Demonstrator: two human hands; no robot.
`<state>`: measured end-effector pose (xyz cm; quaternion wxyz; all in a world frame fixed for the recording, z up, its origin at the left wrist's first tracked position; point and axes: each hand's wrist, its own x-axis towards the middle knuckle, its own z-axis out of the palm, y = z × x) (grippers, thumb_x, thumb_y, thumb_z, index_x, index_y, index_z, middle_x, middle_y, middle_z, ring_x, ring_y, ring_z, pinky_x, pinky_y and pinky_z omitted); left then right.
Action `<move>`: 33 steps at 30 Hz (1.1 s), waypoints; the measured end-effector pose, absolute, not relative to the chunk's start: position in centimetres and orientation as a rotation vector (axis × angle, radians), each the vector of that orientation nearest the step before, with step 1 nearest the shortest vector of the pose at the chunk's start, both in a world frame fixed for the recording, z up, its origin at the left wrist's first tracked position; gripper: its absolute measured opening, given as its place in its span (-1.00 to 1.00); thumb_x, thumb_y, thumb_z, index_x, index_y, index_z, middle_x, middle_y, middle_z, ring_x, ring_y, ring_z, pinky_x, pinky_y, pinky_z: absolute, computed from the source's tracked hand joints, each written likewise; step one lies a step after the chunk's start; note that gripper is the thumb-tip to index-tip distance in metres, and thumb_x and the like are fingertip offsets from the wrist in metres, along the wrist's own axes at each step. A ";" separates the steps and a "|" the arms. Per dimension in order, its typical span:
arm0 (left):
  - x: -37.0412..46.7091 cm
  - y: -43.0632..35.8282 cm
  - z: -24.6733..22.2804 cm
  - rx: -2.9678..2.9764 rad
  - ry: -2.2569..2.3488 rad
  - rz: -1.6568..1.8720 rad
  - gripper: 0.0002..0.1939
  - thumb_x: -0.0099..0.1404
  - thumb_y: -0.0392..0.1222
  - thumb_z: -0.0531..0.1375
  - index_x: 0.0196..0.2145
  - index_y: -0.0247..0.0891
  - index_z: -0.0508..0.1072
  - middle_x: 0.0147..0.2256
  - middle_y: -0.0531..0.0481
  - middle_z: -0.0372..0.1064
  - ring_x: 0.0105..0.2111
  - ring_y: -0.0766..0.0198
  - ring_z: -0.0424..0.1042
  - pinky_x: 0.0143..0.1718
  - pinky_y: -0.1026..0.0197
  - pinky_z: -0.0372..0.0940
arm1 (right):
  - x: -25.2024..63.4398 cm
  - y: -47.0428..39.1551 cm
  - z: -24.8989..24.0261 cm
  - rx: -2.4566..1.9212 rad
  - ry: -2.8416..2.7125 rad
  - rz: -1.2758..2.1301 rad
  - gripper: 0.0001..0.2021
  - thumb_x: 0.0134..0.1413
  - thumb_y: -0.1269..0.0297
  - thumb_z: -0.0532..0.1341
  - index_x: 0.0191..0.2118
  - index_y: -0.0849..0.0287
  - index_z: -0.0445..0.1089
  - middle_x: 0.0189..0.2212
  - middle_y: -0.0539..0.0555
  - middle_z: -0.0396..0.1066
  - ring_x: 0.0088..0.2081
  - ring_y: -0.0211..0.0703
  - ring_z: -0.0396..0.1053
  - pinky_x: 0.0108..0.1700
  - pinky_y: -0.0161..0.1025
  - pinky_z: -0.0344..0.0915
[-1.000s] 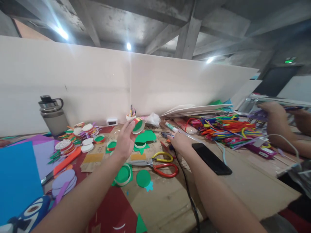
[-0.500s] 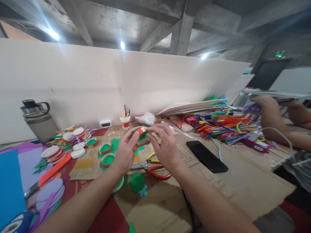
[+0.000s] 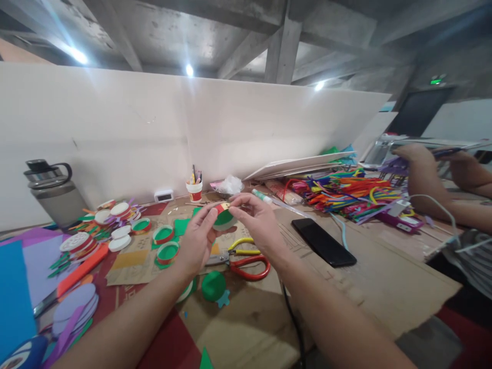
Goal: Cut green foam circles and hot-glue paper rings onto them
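Left hand (image 3: 198, 238) and right hand (image 3: 261, 225) hold a small, round, red-and-white paper ring with a green inside (image 3: 223, 218) at their fingertips — raised over the brown cardboard sheet (image 3: 253, 333), near the red-and-yellow-handled metal scissors (image 3: 251, 277) — seemingly fine handling, calling for light pressure.

This looks like a craft workshop in a bare concrete space: raw beams (image 3: 284, 46) and lights (image 3: 189, 70) run across the top, an exit sign (image 3: 437, 81) glows at upper right, white boards (image 3: 126, 133) span the middle, and scissors (image 3: 249, 260), coloured paper (image 3: 13, 292) and pipe cleaners (image 3: 346, 192) crowd the worktable (image 3: 246, 328) below.
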<state>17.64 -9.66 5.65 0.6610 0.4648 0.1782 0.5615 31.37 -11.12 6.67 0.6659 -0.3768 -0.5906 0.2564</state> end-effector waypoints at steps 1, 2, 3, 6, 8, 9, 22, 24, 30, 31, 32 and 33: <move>17.7 -9.6 5.6 1.042 0.416 1.257 -0.77 0.19 -0.12 0.26 -0.20 -0.25 0.51 -0.16 -0.09 0.49 -0.22 0.16 0.50 -0.17 0.09 0.43 | 31.4 -10.9 6.5 -0.850 -1.298 0.659 -0.85 -0.04 0.22 0.29 -0.35 0.16 0.38 -0.32 0.03 0.40 -0.27 -0.20 0.37 -0.21 -0.23 0.34; 17.7 -9.6 5.5 1.034 0.428 1.245 -0.77 0.19 -0.12 0.26 -0.21 -0.26 0.50 -0.16 -0.09 0.49 -0.22 0.16 0.50 -0.17 0.08 0.43 | 31.5 -10.7 6.3 -0.847 -1.262 0.723 -0.81 -0.07 0.22 0.31 -0.33 0.17 0.38 -0.35 0.01 0.40 -0.31 -0.22 0.36 -0.22 -0.24 0.33; 17.8 -9.5 5.4 1.029 0.438 1.238 -0.78 0.19 -0.12 0.26 -0.22 -0.27 0.50 -0.16 -0.09 0.49 -0.23 0.17 0.50 -0.18 0.08 0.44 | 31.6 -10.5 6.1 -0.841 -1.230 0.776 -0.78 -0.10 0.22 0.33 -0.31 0.17 0.38 -0.37 -0.01 0.40 -0.33 -0.24 0.36 -0.23 -0.25 0.33; 17.8 -9.4 5.2 1.051 0.446 1.232 -0.79 0.21 -0.13 0.25 -0.22 -0.27 0.49 -0.15 -0.09 0.48 -0.23 0.18 0.48 -0.21 0.09 0.44 | 31.8 -10.1 5.7 -0.809 -1.186 0.920 -0.72 -0.14 0.22 0.35 -0.25 0.18 0.40 -0.36 -0.02 0.41 -0.33 -0.27 0.36 -0.20 -0.26 0.31; 17.7 -9.3 5.2 1.084 0.442 1.233 -0.79 0.21 -0.14 0.24 -0.20 -0.25 0.48 -0.15 -0.08 0.46 -0.22 0.18 0.47 -0.23 0.11 0.45 | 31.8 -10.0 5.6 -0.799 -1.191 0.998 -0.71 -0.14 0.20 0.35 -0.24 0.20 0.42 -0.35 0.00 0.43 -0.31 -0.26 0.38 -0.16 -0.25 0.31; 17.6 -9.3 5.1 1.098 0.441 1.236 -0.79 0.21 -0.14 0.24 -0.19 -0.24 0.48 -0.15 -0.08 0.45 -0.22 0.18 0.47 -0.23 0.11 0.45 | 31.8 -10.0 5.6 -0.795 -1.194 1.024 -0.71 -0.14 0.20 0.35 -0.25 0.20 0.42 -0.35 0.01 0.44 -0.31 -0.26 0.38 -0.15 -0.24 0.30; 17.1 -8.8 4.9 1.201 0.496 1.241 -0.81 0.19 -0.12 0.26 -0.26 -0.23 0.44 -0.28 0.02 0.38 -0.32 0.30 0.40 -0.29 0.20 0.41 | 31.8 -9.8 5.2 -0.773 -1.165 1.088 -0.74 -0.20 0.21 0.39 -0.33 0.19 0.43 -0.41 -0.03 0.40 -0.36 -0.29 0.31 -0.23 -0.28 0.23; 17.0 -8.7 4.8 1.210 0.498 1.243 -0.81 0.19 -0.11 0.25 -0.26 -0.22 0.43 -0.29 0.03 0.37 -0.33 0.31 0.39 -0.31 0.22 0.41 | 31.7 -9.8 5.2 -0.787 -1.162 1.076 -0.74 -0.21 0.21 0.40 -0.35 0.18 0.42 -0.42 -0.03 0.39 -0.37 -0.29 0.30 -0.25 -0.28 0.22; 17.1 -8.4 4.8 1.232 0.554 1.243 -0.77 0.15 -0.10 0.29 -0.25 -0.21 0.42 -0.29 0.04 0.36 -0.32 0.30 0.40 -0.38 0.26 0.41 | 31.5 -10.0 5.1 -0.808 -1.173 1.025 -0.74 -0.21 0.18 0.39 -0.37 0.17 0.40 -0.44 -0.05 0.37 -0.38 -0.28 0.28 -0.26 -0.27 0.21; 17.1 -8.4 4.8 1.232 0.563 1.245 -0.77 0.14 -0.09 0.29 -0.26 -0.21 0.42 -0.29 0.04 0.36 -0.32 0.29 0.40 -0.39 0.25 0.41 | 31.5 -10.0 5.1 -0.810 -1.176 1.018 -0.74 -0.21 0.17 0.39 -0.38 0.17 0.40 -0.45 -0.05 0.37 -0.39 -0.29 0.28 -0.26 -0.27 0.20; 17.1 -8.4 4.9 1.232 0.572 1.244 -0.76 0.14 -0.08 0.29 -0.26 -0.22 0.42 -0.29 0.03 0.36 -0.33 0.29 0.40 -0.40 0.24 0.41 | 31.5 -10.0 5.1 -0.809 -1.177 1.016 -0.74 -0.21 0.17 0.39 -0.39 0.18 0.40 -0.46 -0.06 0.36 -0.40 -0.29 0.27 -0.27 -0.28 0.20; 17.1 -8.4 4.9 1.234 0.581 1.243 -0.75 0.14 -0.07 0.29 -0.26 -0.22 0.42 -0.29 0.03 0.36 -0.34 0.28 0.40 -0.41 0.23 0.41 | 31.5 -10.0 5.1 -0.807 -1.172 1.019 -0.74 -0.21 0.17 0.39 -0.39 0.18 0.39 -0.47 -0.07 0.35 -0.41 -0.30 0.26 -0.28 -0.28 0.19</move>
